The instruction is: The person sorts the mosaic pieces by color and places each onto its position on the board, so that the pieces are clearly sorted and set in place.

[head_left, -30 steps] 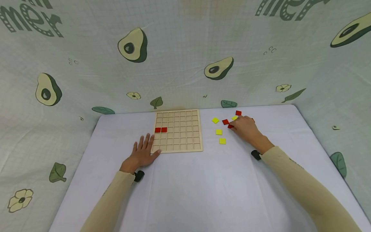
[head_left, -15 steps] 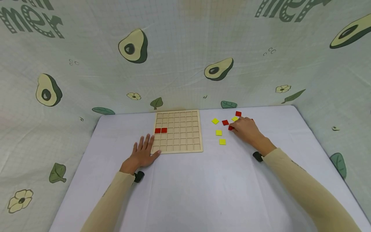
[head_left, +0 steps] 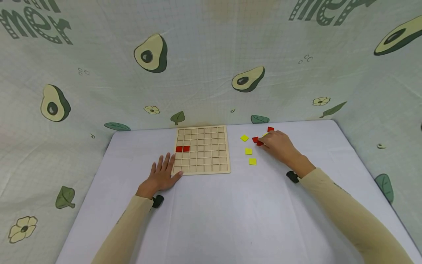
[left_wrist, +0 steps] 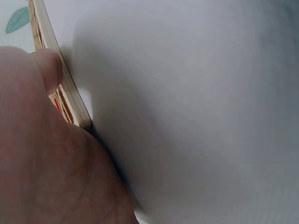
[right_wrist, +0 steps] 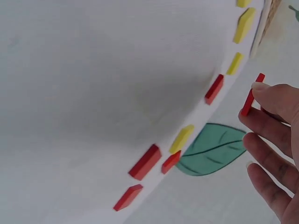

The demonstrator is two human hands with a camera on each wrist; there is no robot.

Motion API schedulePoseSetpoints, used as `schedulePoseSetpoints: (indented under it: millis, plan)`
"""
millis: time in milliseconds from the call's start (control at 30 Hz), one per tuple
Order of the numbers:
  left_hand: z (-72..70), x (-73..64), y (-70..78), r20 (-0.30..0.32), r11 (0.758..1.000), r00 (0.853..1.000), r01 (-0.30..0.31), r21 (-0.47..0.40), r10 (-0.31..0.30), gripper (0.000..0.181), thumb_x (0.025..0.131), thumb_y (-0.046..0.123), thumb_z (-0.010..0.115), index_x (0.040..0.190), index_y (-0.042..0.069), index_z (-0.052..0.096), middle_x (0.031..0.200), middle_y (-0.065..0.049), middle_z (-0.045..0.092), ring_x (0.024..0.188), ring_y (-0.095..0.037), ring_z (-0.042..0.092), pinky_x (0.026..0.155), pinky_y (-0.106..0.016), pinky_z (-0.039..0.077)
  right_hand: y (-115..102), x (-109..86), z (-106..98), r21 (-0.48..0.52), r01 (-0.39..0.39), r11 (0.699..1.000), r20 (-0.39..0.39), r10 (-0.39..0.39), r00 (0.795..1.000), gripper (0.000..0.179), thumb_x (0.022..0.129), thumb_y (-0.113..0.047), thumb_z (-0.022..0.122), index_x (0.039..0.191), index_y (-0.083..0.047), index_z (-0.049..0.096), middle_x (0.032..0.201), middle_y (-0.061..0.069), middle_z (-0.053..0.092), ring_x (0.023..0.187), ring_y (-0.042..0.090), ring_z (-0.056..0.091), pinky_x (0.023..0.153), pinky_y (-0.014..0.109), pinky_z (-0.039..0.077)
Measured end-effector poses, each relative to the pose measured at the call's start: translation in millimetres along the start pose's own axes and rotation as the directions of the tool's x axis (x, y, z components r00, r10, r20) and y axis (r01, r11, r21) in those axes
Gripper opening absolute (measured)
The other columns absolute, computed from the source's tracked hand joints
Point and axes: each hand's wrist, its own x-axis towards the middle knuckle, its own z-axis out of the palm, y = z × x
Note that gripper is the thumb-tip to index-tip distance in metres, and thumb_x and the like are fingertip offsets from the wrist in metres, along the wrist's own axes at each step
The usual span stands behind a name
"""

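My left hand (head_left: 160, 178) lies with spread fingers at the near left corner of a wooden grid board (head_left: 201, 172). Its thumb (left_wrist: 48, 70) rests on the board's edge in the left wrist view. Two red square tiles (head_left: 186, 148) sit side by side in cells at the board's left. My right hand (head_left: 281, 145) pinches a red tile (right_wrist: 252, 95) between thumb and forefinger, raised off the table. Loose red tiles (right_wrist: 145, 162) and yellow tiles (right_wrist: 181, 138) lie below and beside it; in the head view this hand hides some of them.
Yellow tiles (head_left: 248, 151) are scattered between the board and my right hand. A white cloth (head_left: 211, 220) covers the table. Behind it hangs a pale curtain (head_left: 204, 84) printed with avocados and leaves, close to the table's back edge.
My right hand has picked up a red tile and shifted slightly left with it, above the loose tiles. The left hand stays in place on the board.
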Motion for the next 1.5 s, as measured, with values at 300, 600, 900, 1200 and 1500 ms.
schedulePoseSetpoints:
  millis: [300,600,900,1200,1500]
  plan:
    - [-0.3,-2.4,1.4,-0.011,1.000,1.000,-0.007,0.005,0.007,0.089,0.109,0.051,0.044,0.169,0.004,-0.002,0.176,-0.021,-0.012,0.161,-0.044,-0.016,0.126,-0.065,-0.011,-18.1,11.2,-14.8,0.060,0.056,0.997,-0.029,-0.054,0.998,0.031,0.091,-0.005,0.082,0.122,0.000,0.078,0.112,0.014,0.080,0.110,0.034,0.069,0.097,0.049,0.057]
    - [1.5,-0.1,-0.4,-0.020,1.000,1.000,-0.002,0.013,0.003,0.090,0.109,0.053,0.044,0.170,0.005,-0.002,0.177,-0.020,-0.011,0.161,-0.044,-0.015,0.126,-0.065,-0.010,-37.9,25.2,-17.6,0.036,0.120,0.992,-0.065,-0.117,0.991,0.030,0.091,-0.009,0.084,0.119,-0.001,0.079,0.111,0.013,0.080,0.110,0.033,0.070,0.099,0.047,0.057]
    - [1.8,0.6,-1.2,-0.020,1.000,1.000,-0.001,0.015,0.001,0.090,0.109,0.052,0.044,0.170,0.005,-0.002,0.177,-0.020,-0.011,0.161,-0.044,-0.015,0.126,-0.065,-0.010,-58.2,41.6,-17.5,0.005,0.174,0.985,-0.085,-0.173,0.981,0.030,0.090,-0.009,0.085,0.119,-0.004,0.080,0.111,0.009,0.081,0.109,0.029,0.072,0.097,0.044,0.057]
    - [-2.1,-2.2,2.4,-0.015,1.000,1.000,0.003,0.019,-0.003,0.090,0.109,0.052,0.044,0.170,0.005,-0.003,0.177,-0.019,-0.012,0.161,-0.044,-0.016,0.126,-0.065,-0.011,-79.1,57.7,-16.6,0.021,0.219,0.975,-0.083,-0.217,0.973,0.030,0.090,-0.010,0.085,0.120,-0.005,0.080,0.111,0.007,0.081,0.110,0.028,0.071,0.100,0.043,0.056]
    - [-0.3,-0.5,0.7,-0.014,0.999,1.000,0.003,0.033,-0.002,0.090,0.109,0.053,0.043,0.170,0.007,-0.004,0.177,-0.019,-0.013,0.161,-0.043,-0.016,0.126,-0.064,-0.010,-96.9,72.9,-9.2,0.036,0.266,0.963,-0.092,-0.262,0.961,0.027,0.094,-0.011,0.082,0.120,-0.007,0.080,0.113,0.007,0.081,0.111,0.027,0.070,0.100,0.041,0.055]
